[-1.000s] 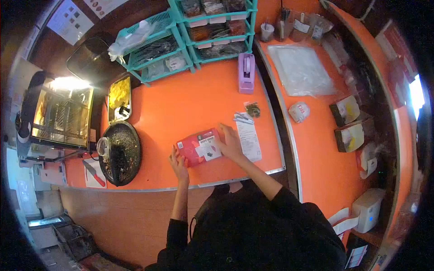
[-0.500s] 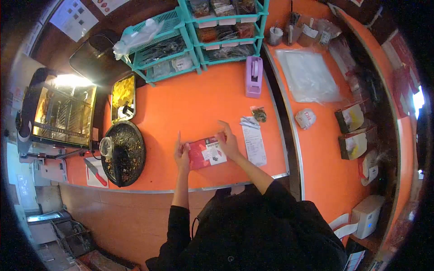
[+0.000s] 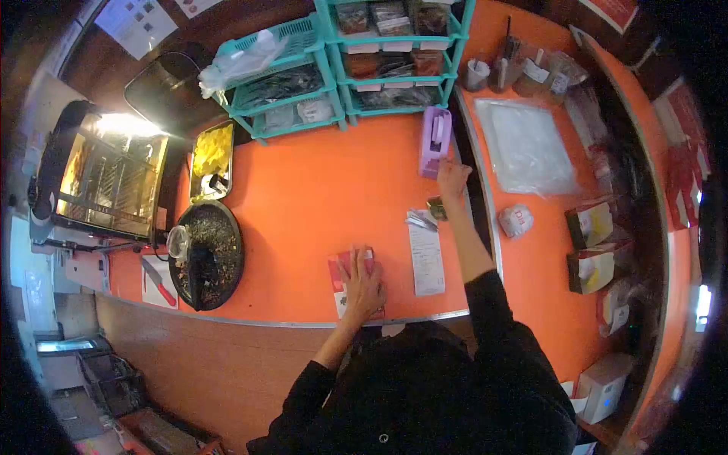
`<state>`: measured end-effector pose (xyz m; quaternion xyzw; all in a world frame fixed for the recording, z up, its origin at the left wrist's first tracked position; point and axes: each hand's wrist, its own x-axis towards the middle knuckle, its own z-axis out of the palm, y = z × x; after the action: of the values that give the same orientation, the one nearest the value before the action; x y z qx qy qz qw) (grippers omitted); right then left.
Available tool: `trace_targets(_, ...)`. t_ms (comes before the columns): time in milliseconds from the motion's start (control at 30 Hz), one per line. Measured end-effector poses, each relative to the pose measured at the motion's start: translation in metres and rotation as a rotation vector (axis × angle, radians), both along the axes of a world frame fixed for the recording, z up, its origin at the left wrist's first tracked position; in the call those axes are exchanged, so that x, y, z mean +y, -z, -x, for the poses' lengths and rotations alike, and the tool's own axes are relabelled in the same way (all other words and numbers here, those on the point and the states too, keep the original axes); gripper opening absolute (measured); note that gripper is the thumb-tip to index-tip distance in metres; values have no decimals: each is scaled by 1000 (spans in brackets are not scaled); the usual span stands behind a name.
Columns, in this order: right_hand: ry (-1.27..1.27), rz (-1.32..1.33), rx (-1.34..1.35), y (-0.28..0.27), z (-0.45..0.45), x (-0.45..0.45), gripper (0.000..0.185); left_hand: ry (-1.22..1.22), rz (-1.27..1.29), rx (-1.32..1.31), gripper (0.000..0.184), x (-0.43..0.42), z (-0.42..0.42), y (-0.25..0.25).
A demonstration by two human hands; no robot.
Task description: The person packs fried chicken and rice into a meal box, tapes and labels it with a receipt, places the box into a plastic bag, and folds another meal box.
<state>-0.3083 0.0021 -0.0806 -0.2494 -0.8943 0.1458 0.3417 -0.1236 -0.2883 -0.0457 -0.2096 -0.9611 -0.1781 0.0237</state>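
A red and white printed cardboard box (image 3: 337,283) lies on the orange counter near its front edge. My left hand (image 3: 364,292) rests across the top of it, fingers stretched out and covering much of its print. At the right, my right hand (image 3: 453,179) is at the front end of a purple tape dispenser (image 3: 435,140). Its fingers are closed together there; whatever they pinch is too small to see. Below that hand, partly behind the forearm, sits a small packet of green stuff (image 3: 435,208). Beside it is a long paper receipt (image 3: 428,262) with thin white sachets (image 3: 422,219) on its upper end.
To the left stand a lit glass warmer (image 3: 114,174), a tray of yellow chips (image 3: 213,152) and a round black tray (image 3: 227,262). A red-handled knife (image 3: 161,284) lies beside them. Teal racks (image 3: 334,83) stand behind. Right counter: plastic bags (image 3: 527,148), a wrapped item (image 3: 516,221).
My right hand has let go of the box and reached up and right to the tape dispenser. The box, turned upright lengthwise, now lies under my left hand.
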Motion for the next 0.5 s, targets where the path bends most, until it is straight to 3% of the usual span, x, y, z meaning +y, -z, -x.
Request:
trace_targets(33,-9,4,3,-4,11,3,37,65,-16,-24,51,-5,1,0)
trace_targets(100,-112,632,-135,-16,31,6,48,123,-29,-46,56,-7,-3,-5)
trace_targets(133,-1,659,-196,37,67,25,39,-46,1,-11,63,-4,-10,-16)
trace_targets(167,-7,661,-201,40,68,28,39,-215,31,21,71,-1,-17,-27)
trace_targets(200,-85,761,-40,42,66,28,39,-221,35,15,71,2,-22,-36)
trace_targets(233,-162,858,122,43,64,27,41,-378,58,-91,78,4,-27,-44)
trace_targets(267,-236,1029,285,-4,35,7,29,-534,79,-195,85,5,-30,-47)
trace_targets(367,-217,1097,380,-55,-20,-38,16,-562,-110,-362,91,-1,-26,-45)
trace_targets(400,-213,1098,376,-36,-25,-35,16,-561,-108,-367,91,-1,-26,-46)
trace_targets(467,-212,1032,113,20,-22,-21,15,-600,-163,-431,93,2,-17,-56)
trace_targets(500,-211,1031,121,21,-18,-19,15,-596,-165,-426,93,0,-14,-52)
